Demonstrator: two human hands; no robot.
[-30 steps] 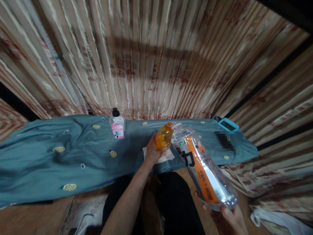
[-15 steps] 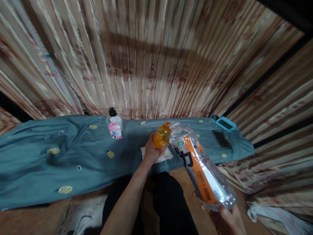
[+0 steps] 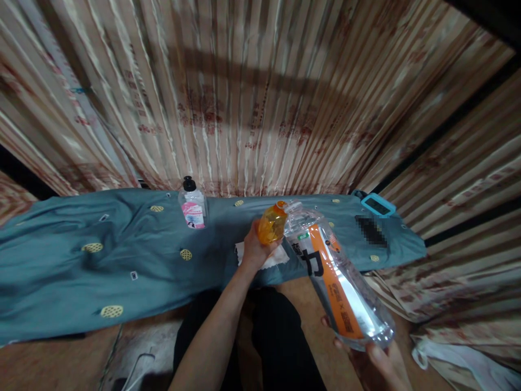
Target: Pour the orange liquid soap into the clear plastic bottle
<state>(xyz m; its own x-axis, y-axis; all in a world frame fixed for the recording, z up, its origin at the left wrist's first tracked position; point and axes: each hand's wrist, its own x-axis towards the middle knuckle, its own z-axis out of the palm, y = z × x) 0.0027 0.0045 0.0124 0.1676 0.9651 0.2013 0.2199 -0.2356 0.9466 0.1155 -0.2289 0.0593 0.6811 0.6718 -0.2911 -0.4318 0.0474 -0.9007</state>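
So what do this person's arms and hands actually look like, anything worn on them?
Both hands are bare: no gloves, and no rings or watch that the picture shows. The left hand leads into a long, slim forearm with no sleeve anywhere along its visible length. Only the fingers and part of the palm of the right hand show at the bottom edge, so its wrist and any sleeve are out of view.

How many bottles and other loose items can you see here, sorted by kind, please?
Bottles: 3 (large clear bottle, small orange bottle, pink-labelled bottle)
White cloths: 1 (white cloth)
Blue-framed devices: 1 (blue-framed device)
Total: 5
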